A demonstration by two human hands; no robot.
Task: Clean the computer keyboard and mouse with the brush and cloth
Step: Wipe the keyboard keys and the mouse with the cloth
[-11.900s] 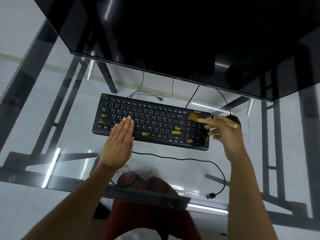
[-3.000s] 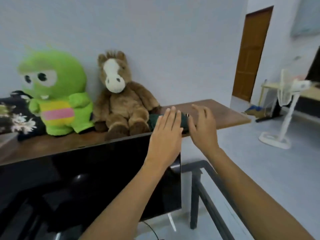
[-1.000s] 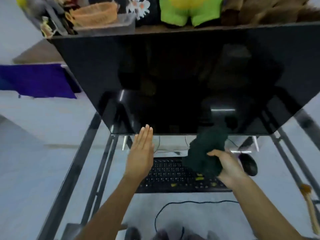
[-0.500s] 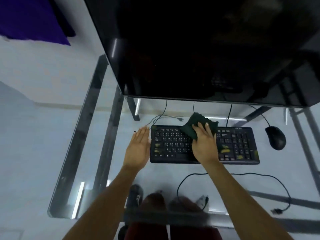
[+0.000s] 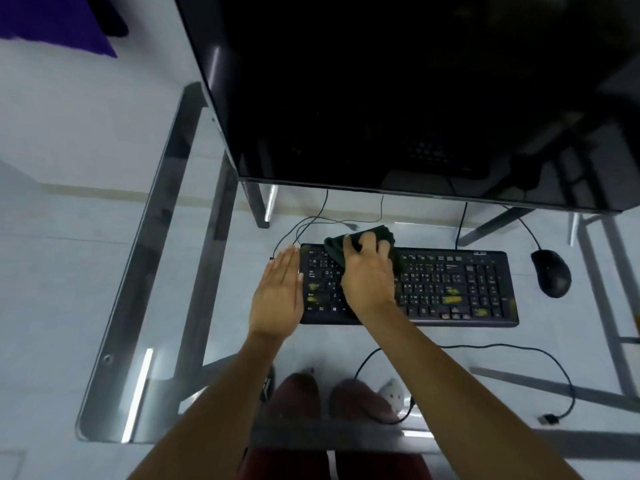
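Observation:
A black keyboard point(image 5: 450, 289) with yellow smears on some keys lies on the glass desk point(image 5: 166, 237). My right hand point(image 5: 369, 275) grips a dark green cloth point(image 5: 337, 249) and presses it onto the keyboard's upper left keys. My left hand point(image 5: 278, 292) lies flat with straight fingers against the keyboard's left edge. A black mouse point(image 5: 551, 277) sits to the right of the keyboard. No brush is visible.
A large dark monitor point(image 5: 415, 98) overhangs the desk just behind the keyboard. Cables point(image 5: 502, 348) run behind the keyboard and loop across the glass in front of it, ending in a loose USB plug point(image 5: 547, 419). My legs show beneath the glass.
My right hand has slid the cloth leftward along the keyboard's top rows. My left hand stays flat by the keyboard's left edge.

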